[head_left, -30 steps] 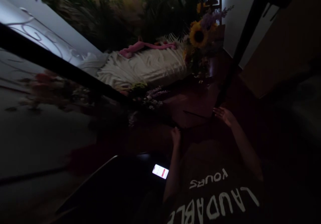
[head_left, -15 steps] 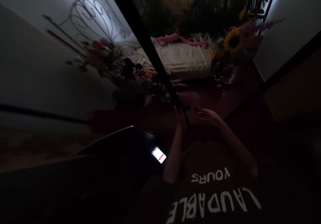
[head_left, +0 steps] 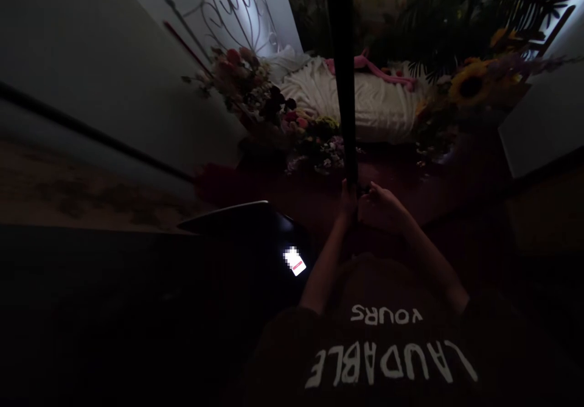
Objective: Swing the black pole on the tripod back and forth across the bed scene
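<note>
A long dark pole (head_left: 345, 84) rises from between my hands to the top of the head view, almost upright. My left hand (head_left: 349, 199) is closed round its lower part. Just to the right, my right hand (head_left: 384, 203) pinches a small dark knob (head_left: 364, 189) at the side of the pole. The room is dim, so the finer shape of this knob and the pole's lower end are hard to make out.
Ahead lies a bed with a cream cover (head_left: 383, 112), a pink plush toy (head_left: 395, 78) and flowers (head_left: 246, 78) around it. A sunflower (head_left: 469, 84) stands right. A lit phone (head_left: 296, 264) rests on a dark surface at left. Another dark bar (head_left: 91, 127) crosses the left.
The pole has swung from leaning left to nearly upright in view. My right hand has come in from the right, its fingers closing on the knob. The whole view has shifted.
</note>
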Available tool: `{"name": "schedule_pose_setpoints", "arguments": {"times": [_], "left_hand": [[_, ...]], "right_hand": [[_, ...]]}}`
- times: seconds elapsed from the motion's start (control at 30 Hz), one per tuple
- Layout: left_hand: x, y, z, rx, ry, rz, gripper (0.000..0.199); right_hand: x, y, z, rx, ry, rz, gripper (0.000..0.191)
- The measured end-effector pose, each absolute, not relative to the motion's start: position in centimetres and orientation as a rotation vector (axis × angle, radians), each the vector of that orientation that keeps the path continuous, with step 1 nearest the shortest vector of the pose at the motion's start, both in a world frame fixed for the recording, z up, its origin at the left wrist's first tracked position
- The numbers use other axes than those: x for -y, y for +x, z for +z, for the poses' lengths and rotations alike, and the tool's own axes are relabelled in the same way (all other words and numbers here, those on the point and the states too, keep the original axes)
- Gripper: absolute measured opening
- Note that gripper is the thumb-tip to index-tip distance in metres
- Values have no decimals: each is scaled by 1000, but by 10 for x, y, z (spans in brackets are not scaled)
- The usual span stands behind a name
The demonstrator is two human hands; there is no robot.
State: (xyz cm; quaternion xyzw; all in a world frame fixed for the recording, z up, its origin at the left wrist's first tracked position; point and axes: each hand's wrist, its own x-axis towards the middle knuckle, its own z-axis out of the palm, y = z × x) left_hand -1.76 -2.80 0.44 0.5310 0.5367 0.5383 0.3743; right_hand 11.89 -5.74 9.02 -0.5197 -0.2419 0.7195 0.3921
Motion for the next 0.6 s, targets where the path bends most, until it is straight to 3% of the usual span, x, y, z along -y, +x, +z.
{"name": "schedule_pose_setpoints", "arguments": {"times": [0.13, 0.47, 0.6], "left_hand": [[28, -17, 4, -1410, 1374, 1348, 57], [22, -13, 3, -1387, 1358, 1348, 57], [21, -13, -4, -1411, 1290, 1398, 58]], "right_hand": [[58, 117, 84, 486, -1406, 1982, 42], [39, 128, 77, 374, -1169, 2275, 45], [33, 132, 71, 645, -1277, 2096, 29]]}}
